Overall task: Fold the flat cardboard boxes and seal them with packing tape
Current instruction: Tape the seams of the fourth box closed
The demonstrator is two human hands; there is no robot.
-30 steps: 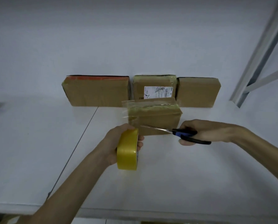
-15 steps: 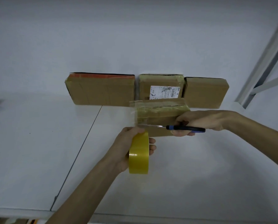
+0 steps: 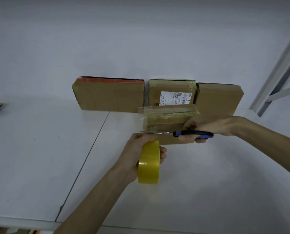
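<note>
One small brown cardboard box (image 3: 167, 123), wrapped in glossy clear tape, sits on the white table (image 3: 39, 149) in front of three sealed cartons (image 3: 110, 97) lined against the wall. The left hand (image 3: 134, 156) grips a yellow roll of packing tape (image 3: 149, 162) just below it; the right hand (image 3: 206, 127) is closed around blue-handled scissors (image 3: 191, 133), blades crossing the strip just above the left knuckles. Blades that close could nick the fingers, slack tape could fold onto itself, and a hard pull could drag the light box.
</note>
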